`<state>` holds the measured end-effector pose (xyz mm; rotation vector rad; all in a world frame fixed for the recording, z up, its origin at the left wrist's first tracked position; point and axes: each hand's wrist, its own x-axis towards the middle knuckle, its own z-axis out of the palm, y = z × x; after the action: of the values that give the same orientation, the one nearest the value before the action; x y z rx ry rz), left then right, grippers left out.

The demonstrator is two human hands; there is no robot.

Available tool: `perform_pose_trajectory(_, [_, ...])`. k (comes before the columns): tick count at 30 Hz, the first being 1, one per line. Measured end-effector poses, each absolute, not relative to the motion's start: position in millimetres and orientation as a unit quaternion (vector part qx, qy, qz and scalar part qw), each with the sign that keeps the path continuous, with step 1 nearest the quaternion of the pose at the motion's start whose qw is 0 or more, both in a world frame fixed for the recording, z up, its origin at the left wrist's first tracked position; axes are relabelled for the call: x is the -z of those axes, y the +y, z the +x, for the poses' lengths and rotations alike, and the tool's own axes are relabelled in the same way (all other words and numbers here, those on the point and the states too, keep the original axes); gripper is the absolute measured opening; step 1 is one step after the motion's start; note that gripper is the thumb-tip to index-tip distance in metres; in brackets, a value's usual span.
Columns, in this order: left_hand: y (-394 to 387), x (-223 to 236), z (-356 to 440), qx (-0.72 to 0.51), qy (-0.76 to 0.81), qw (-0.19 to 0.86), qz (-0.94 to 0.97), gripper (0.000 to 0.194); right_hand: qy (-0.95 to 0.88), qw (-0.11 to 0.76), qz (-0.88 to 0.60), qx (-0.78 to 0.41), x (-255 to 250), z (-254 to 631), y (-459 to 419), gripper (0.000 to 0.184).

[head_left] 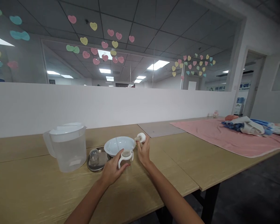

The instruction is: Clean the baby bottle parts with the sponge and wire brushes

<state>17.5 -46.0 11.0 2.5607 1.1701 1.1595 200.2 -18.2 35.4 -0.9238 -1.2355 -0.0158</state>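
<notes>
Across the lower half of the frame: wood-tone table [37, 189]. Far R, pink cloth [205, 137] w/ a clothes pile [249, 126] on it. Lower L, lidded clear pitcher [70, 152]. Nr ctr, white bowl [114, 146]; metal tray [102, 157] just L of it. My L hand [113, 168] & R hand [144, 152] are nr ctr too, both grasping. L has the open-necked bottle [126, 161] w/ white handles, lower ctr, in front of the bowl. Domed clear cap [94, 157] sits on the tray. R pinches a white collar [142, 137] w/ teat [137, 139], by the bowl's R rim, apart from the bottle.
</notes>
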Motion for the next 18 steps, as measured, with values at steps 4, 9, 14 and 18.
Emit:
perform_pose_trajectory(4, [-44.0, -8.0, 18.1, -0.379, 0.387, 0.044, 0.839, 0.058, -0.557, 0.724, -0.406, -0.008, -35.4, 199.2, -18.5, 0.03])
perform_pose_trajectory(9, [-44.7, -10.0, 18.0, -0.379, 0.384, 0.047, 0.841, 0.057, -0.54, 0.739, -0.397, -0.068, -35.6, 197.6, -14.6, 0.031])
perform_pose_trajectory(14, [-46.4, -12.3, 17.3, -0.367, 0.392, 0.054, 0.842, 0.057, -0.498, 0.771, -0.38, -0.112, -38.2, 199.0, -10.9, 0.03])
perform_pose_trajectory(18, [-45.9, -11.5, 17.9, -0.37, 0.4, 0.054, 0.837, 0.058, -0.497, 0.777, -0.358, -0.144, -40.6, 198.5, -12.6, 0.03])
